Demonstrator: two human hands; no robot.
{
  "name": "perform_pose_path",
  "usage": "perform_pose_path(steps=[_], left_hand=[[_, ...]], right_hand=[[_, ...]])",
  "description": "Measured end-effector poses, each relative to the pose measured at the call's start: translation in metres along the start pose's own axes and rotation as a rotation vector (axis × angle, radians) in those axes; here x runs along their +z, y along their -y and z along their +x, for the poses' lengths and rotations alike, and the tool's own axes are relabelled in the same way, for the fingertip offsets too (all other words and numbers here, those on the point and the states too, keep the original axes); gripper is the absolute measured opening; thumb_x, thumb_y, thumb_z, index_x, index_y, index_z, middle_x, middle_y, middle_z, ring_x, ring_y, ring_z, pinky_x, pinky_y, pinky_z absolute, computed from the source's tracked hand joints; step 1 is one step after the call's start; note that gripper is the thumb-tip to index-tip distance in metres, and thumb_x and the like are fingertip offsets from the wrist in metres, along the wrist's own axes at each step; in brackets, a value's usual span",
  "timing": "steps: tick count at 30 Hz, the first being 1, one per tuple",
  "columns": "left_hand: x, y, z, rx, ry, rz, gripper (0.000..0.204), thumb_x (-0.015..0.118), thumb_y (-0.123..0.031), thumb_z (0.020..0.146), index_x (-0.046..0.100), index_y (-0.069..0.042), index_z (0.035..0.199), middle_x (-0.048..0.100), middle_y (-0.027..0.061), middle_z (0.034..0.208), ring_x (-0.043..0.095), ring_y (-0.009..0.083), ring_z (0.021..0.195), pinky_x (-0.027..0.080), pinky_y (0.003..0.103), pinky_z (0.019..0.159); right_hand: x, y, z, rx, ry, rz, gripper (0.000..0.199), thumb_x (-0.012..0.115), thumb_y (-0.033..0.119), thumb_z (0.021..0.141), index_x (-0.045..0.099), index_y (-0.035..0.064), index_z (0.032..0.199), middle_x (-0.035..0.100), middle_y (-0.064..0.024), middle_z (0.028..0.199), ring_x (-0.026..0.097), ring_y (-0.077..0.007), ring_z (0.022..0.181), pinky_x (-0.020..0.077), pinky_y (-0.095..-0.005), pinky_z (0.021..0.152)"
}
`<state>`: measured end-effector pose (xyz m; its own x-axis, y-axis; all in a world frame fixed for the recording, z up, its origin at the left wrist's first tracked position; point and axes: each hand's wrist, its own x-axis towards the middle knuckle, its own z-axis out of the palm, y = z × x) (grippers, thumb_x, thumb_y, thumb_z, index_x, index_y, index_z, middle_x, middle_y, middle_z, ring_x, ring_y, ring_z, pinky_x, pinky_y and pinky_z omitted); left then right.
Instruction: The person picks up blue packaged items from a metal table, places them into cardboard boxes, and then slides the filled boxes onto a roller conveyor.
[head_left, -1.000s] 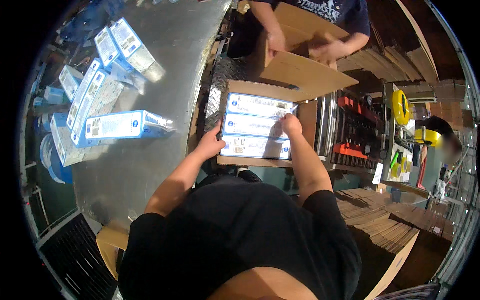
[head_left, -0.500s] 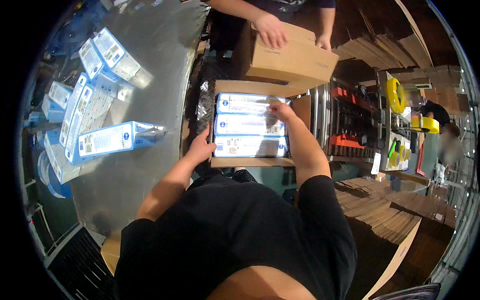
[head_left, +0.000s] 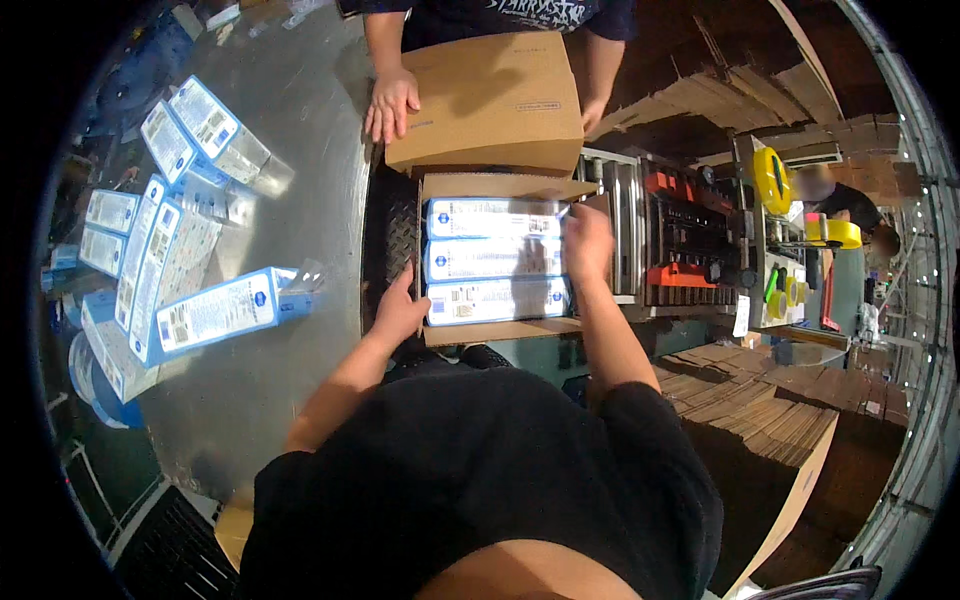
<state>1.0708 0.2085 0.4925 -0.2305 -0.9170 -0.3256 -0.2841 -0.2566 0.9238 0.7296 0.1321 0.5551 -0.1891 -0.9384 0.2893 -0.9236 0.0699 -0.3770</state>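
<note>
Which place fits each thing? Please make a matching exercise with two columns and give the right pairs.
Things:
1. left hand
2. right hand
3. closed brown cardboard box
4. round yellow tape roll

Places:
a. under another person's hands
b. on the open carton's left wall
c. on the stand at the right
d. at the open carton's right side

Pairs: 1-b, 2-d, 3-a, 4-c

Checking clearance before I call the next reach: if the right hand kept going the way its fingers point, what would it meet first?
The right hand points up and away; first in line looks like the open carton's far flap, then the closed cardboard box a co-worker holds. Depth is unclear.
</note>
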Motion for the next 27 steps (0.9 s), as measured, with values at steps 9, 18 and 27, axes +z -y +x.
perform_pose_path(steps=[9, 18, 27], left_hand=[[0.037, -0.06, 0.049, 0.145, 0.937, 0.835, 0.085, 0.081, -0.051, 0.058, 0.056, -0.011, 0.129, 0.039, 0.0242, 0.145, 0.046, 0.0398, 0.127, 0.038, 0.045, 0.105], [0.043, 0.003, 0.03, 0.071, -0.34, 0.448, 0.093, 0.078, -0.031, 0.075, 0.025, -0.016, 0.15, 0.018, 0.0247, 0.153, 0.039, 0.0427, 0.13, 0.038, 0.047, 0.104], [0.143, 0.026, 0.035, -0.073, -0.312, 0.358, 0.066, 0.059, -0.019, 0.091, 0.026, -0.015, 0.148, 0.041, 0.0292, 0.134, 0.044, 0.0445, 0.122, 0.041, 0.046, 0.1]], right_hand=[[0.028, -0.05, -0.034, -0.293, 1.034, -0.307, 0.042, 0.054, 0.04, 0.092, 0.057, 0.0091, 0.12, 0.053, -0.0127, 0.132, 0.055, -0.0293, 0.115, 0.0449, -0.0438, 0.094], [0.037, -0.03, -0.027, -0.256, 0.107, -0.295, 0.065, 0.065, 0.04, 0.083, 0.043, 0.0091, 0.136, 0.044, -0.011, 0.142, 0.037, -0.0291, 0.134, 0.0224, -0.0584, 0.11], [0.02, -0.103, -0.077, -0.207, 0.453, -0.022, 0.078, 0.058, 0.053, 0.086, 0.033, 0.0091, 0.145, 0.027, -0.0117, 0.154, 0.021, -0.0322, 0.143, 0.0149, -0.0638, 0.11]])
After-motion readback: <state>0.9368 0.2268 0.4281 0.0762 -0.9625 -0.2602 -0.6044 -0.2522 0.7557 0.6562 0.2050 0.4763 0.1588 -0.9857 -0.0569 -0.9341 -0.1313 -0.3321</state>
